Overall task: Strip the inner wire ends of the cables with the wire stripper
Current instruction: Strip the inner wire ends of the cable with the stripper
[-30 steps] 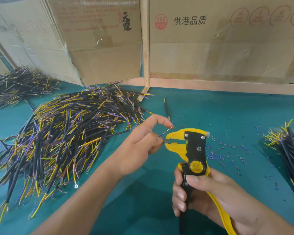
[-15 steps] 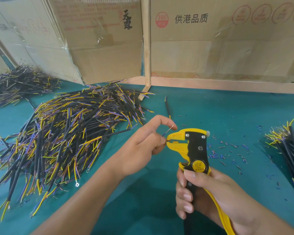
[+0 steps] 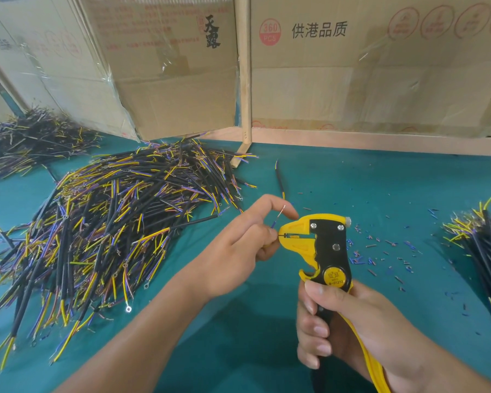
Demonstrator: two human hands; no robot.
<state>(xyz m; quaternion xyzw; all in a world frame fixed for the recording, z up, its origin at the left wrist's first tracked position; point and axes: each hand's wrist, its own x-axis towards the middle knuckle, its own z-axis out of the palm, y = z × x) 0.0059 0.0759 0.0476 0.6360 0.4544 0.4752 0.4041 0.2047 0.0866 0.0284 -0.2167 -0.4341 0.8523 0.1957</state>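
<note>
While the green table [image 3: 352, 177] is taken up across its whole width, the back of it is closed off by cardboard boxes [image 3: 366, 66] wrapped in clear film, with a wooden post [image 3: 243, 66] set upright between two of them. The left half of the table is covered by a big heap of cables [image 3: 111, 222], black-sheathed with yellow and purple inner wires, some ending in ring terminals. A second heap [image 3: 26, 137] is seen farther back on the left, against the boxes, and a smaller bundle [image 3: 485, 245] lies at the right edge. A single cable [image 3: 279, 180] is left apart on the cloth, just behind the hands. Cut scraps of insulation [image 3: 380, 251] are scattered between the tool and the right bundle.

The wire stripper [image 3: 321, 245], yellow and black, is held upright near the middle front; its handles are gripped by the right hand [image 3: 352, 330], fingers curled round them, and the jaws are seen closed on a thin wire. That wire belongs to a cable held in the left hand [image 3: 238, 251], pinched between thumb and fingers just beside the jaws, while a purple wire end [image 3: 278, 218] with bare strands sticks up past the forefinger. Most of this cable is hidden by the left hand
</note>
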